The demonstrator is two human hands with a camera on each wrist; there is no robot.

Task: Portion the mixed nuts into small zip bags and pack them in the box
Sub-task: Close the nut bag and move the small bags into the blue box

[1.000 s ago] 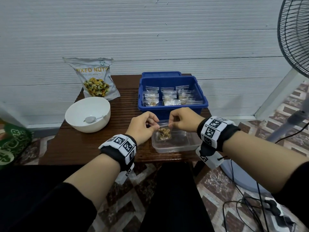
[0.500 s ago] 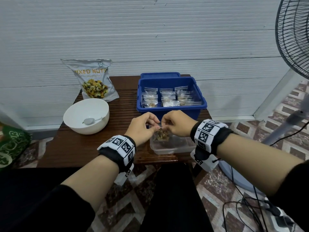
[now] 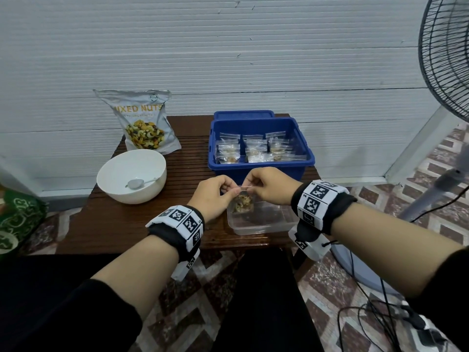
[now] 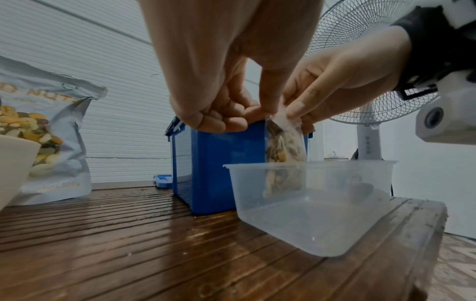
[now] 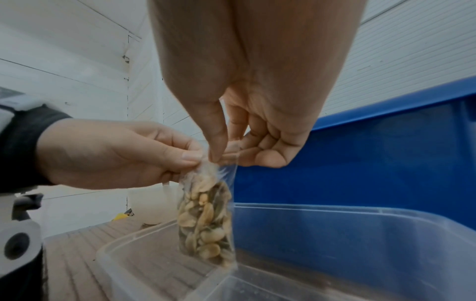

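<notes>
- Left hand [image 3: 212, 196] and right hand [image 3: 269, 188] close together above the clear tub [image 3: 264, 226], each pinching the top edge of one small zip bag [image 3: 243, 203] between thumb and forefinger; remaining fingers curled in.
- Zip bag hanging upright, packed with nuts, lower half dipping inside the clear tub at its left end.
- Seen only from the head view: rows of filled bags [image 3: 253, 151] standing in the blue box [image 3: 258, 171], a spoon [image 3: 138, 183] lying in the white bowl [image 3: 132, 177], blue lid [image 3: 243, 115] propped behind the box.
- Seen only from the left wrist view: left thumb tip [image 4: 268, 101] meeting the right fingertips [image 4: 296, 109] at the bag's seal, the bag's bottom showing through the tub wall; mixed-nuts pouch [image 4: 51, 142] upright beside the bowl rim, fan [image 4: 373, 61] beyond the table [image 4: 154, 244].
- Seen only from the right wrist view: individual pale kernels and greenish seeds inside the bag [image 5: 206, 220], slack plastic creased just under the pinch, blue box wall directly behind.
- Compared with half a second ago: hands slightly further apart, a short stretch of the seal now visible between them; compared with a second ago, closer together than then. Bag in the same spot over the tub, bowl, pouch and box unmoved.
</notes>
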